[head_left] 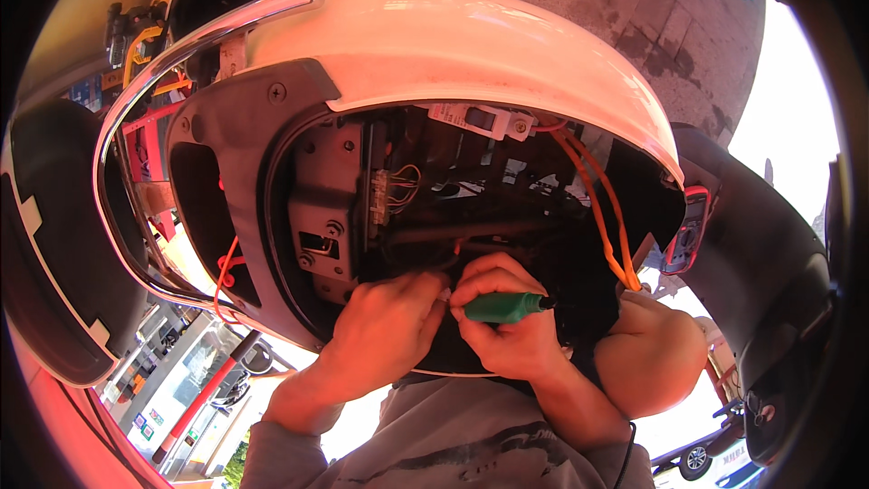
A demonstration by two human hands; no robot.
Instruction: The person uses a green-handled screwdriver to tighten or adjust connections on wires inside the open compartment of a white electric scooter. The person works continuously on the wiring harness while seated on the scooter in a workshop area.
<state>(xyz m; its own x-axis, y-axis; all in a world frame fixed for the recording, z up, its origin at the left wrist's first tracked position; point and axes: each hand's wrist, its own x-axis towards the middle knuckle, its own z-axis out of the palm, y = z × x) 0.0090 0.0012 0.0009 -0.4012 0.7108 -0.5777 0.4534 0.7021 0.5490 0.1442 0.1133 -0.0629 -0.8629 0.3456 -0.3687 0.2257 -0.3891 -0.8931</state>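
My right hand (507,330) is closed around the green handle of a tool (503,308), which has a dark end pointing right; its tip is hidden by my fingers. Close beside it, my left hand (389,317) is bent with its fingertips pressed together, and a small pale bit shows between the two hands. What the left fingers pinch is too small to make out. Both hands work at the near edge of the open compartment in a scooter's pale body (471,36). Inside are a metal bracket (321,208) with screws and a terminal strip (379,197) with thin wires.
A white circuit breaker (480,119) sits under the far rim. Thick orange cables (597,195) run down the compartment's right side. A red-edged multimeter (690,231) rests at the right, by the black fender (760,217). A chrome rail (113,127) curves round the left.
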